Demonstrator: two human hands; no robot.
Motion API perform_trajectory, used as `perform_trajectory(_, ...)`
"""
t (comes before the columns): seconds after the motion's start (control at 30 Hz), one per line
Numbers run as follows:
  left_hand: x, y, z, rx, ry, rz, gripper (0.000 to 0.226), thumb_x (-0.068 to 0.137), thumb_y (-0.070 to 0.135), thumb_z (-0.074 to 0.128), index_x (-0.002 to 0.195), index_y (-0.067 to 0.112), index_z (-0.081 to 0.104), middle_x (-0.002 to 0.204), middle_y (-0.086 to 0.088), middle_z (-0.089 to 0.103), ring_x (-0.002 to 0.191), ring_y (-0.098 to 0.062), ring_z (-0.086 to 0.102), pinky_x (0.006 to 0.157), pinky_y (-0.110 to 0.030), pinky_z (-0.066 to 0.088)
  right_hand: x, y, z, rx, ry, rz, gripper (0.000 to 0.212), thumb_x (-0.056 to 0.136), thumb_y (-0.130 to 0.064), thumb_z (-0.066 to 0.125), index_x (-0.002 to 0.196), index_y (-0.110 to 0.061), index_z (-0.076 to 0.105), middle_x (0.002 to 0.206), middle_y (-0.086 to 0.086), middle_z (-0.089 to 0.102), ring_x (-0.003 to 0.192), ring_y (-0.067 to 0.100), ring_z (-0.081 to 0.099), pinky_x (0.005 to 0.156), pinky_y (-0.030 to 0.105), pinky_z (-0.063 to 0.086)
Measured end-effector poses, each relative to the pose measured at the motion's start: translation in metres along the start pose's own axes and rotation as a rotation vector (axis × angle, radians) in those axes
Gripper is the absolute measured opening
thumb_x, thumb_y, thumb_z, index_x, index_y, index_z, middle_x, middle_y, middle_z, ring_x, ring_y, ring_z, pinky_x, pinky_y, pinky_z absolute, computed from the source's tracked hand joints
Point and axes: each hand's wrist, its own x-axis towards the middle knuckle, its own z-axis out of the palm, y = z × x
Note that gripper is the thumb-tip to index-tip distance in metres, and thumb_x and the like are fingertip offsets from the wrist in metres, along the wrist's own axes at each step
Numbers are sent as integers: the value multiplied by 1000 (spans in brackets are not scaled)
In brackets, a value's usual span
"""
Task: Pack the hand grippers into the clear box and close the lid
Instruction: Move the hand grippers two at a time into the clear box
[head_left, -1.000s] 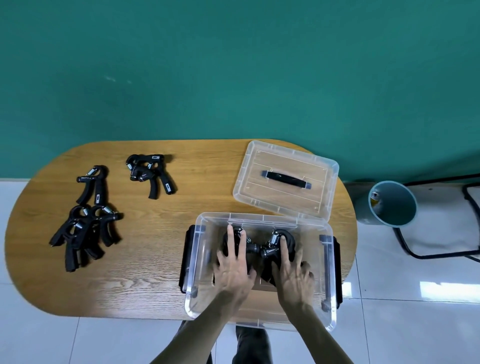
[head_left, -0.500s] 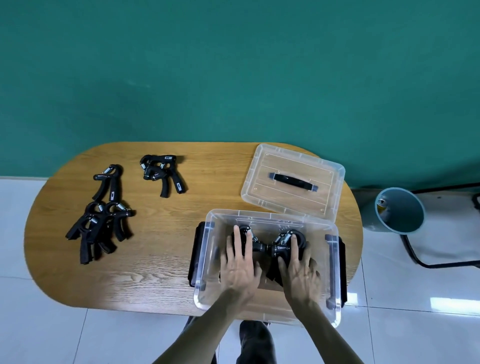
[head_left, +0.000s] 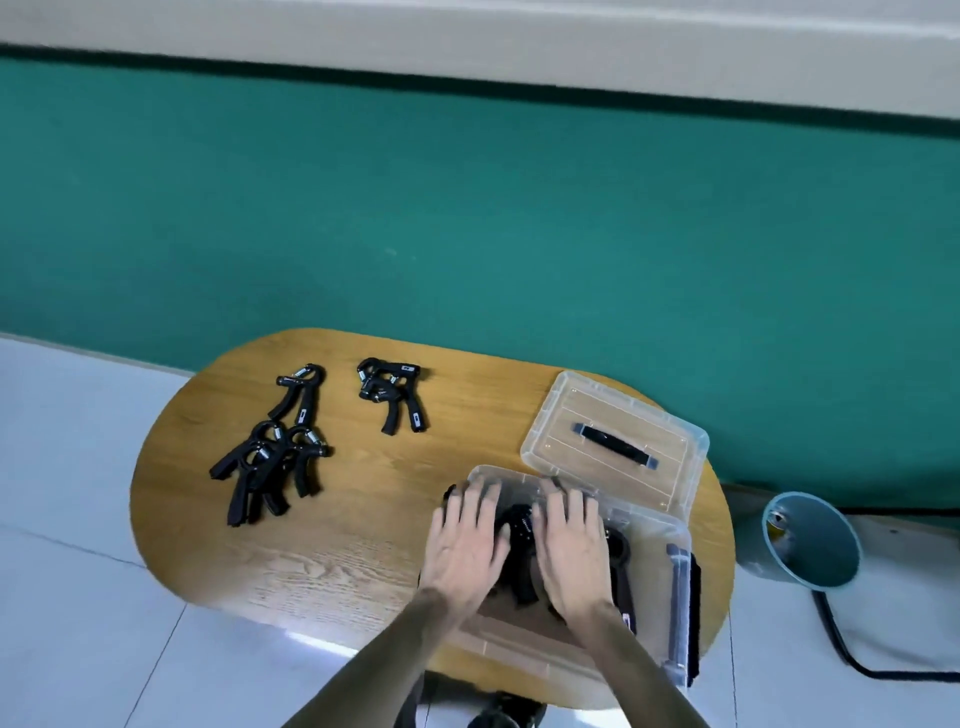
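Note:
The clear box (head_left: 655, 558) stands open at the table's near right, with black hand grippers (head_left: 519, 526) lying inside. My left hand (head_left: 464, 540) and my right hand (head_left: 571, 552) lie flat over them, fingers spread, fingertips near the box's far wall. Neither hand grips anything. One gripper handle (head_left: 622, 574) shows to the right of my right hand. The clear lid (head_left: 576, 415) with its black handle lies behind the box. Loose grippers rest on the table's left: a pair (head_left: 392, 395), a single one (head_left: 300, 395) and a pile (head_left: 265, 467).
The oval wooden table (head_left: 374, 519) stands against a green wall. A teal bin (head_left: 810, 543) sits on the floor to the right, with a black cable (head_left: 857, 662) beside it. A black latch (head_left: 694, 613) hangs on the box's right side.
Both hands have slid forward over the grippers toward the box's far wall. The view has swung up and left, so the table sits lower and further right in frame.

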Motion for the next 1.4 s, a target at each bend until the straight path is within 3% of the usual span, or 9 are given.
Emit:
perform_trajectory(0.2, 18, -62, -38, -2, 73, -21, 60, 105, 44, 15, 158, 17, 23, 162, -6, 29, 131, -22, 39, 107, -38, 35, 60, -75, -13, 1, -24, -137, 46, 105, -45, 29, 144, -21, 40, 137, 8, 48, 115, 29, 50, 94, 45, 50)
perform_trajectory(0.4, 35, -140, -49, -15, 62, -53, 58, 108, 46, 12, 156, 17, 25, 142, -6, 45, 116, -18, 44, 101, -35, 37, 110, -132, 3, -116, -116, -203, 54, 104, -51, 20, 145, -22, 39, 128, 11, 54, 103, 29, 55, 83, 44, 53)
perform_trajectory(0.53, 42, -202, -46, 61, 2, -129, 61, 108, 49, 8, 156, 16, 25, 134, -7, 45, 111, -18, 42, 98, -35, 38, 135, -173, 29, -183, -180, -231, 50, 104, -49, 24, 143, -21, 40, 127, 11, 55, 102, 29, 56, 82, 43, 53)
perform_trajectory(0.7, 50, -267, -25, 72, -136, -184, 67, 108, 50, 9, 162, 12, 1, 162, -16, 23, 144, -31, 31, 120, -46, 28, 157, -206, 64, -236, -326, -239, 52, 103, -48, 21, 143, -21, 38, 136, 11, 50, 113, 30, 53, 90, 44, 51)
perform_trajectory(0.8, 58, -294, -11, 98, -203, -206, 68, 109, 50, 8, 161, 10, -9, 167, -20, 12, 152, -34, 19, 125, -47, 21, 170, -215, 83, -253, -398, -240, 50, 105, -47, 23, 143, -19, 37, 136, 11, 48, 116, 28, 51, 95, 44, 49)
perform_trajectory(0.9, 70, -312, 10, 96, -235, -235, 67, 108, 51, 4, 152, 9, -24, 169, -20, -2, 155, -35, 11, 125, -47, 19, 187, -215, 102, -253, -436, -256, 48, 105, -47, 25, 142, -19, 38, 135, 11, 48, 118, 27, 49, 97, 43, 48)
perform_trajectory(1.07, 92, -344, 52, 102, -258, -294, 70, 106, 52, 5, 152, 12, -30, 167, -20, -16, 156, -34, 6, 124, -48, 18, 230, -211, 145, -263, -483, -280, 50, 104, -49, 25, 145, -22, 32, 139, 11, 45, 121, 28, 44, 100, 45, 44)
perform_trajectory(1.23, 114, -365, 90, 93, -250, -346, 75, 101, 54, 0, 146, 12, -43, 161, -20, -32, 156, -35, -7, 125, -50, 10, 281, -215, 189, -310, -410, -397, 53, 101, -51, 35, 147, -25, 30, 145, 13, 39, 126, 32, 42, 100, 48, 43)
perform_trajectory(1.4, 118, -367, 108, 102, -236, -343, 79, 105, 56, 11, 148, 15, -41, 158, -17, -41, 155, -39, -9, 123, -57, 11, 326, -222, 228, -332, -458, -449, 66, 99, -52, 44, 155, -35, 12, 163, 12, 12, 146, 39, 18, 111, 56, 32)
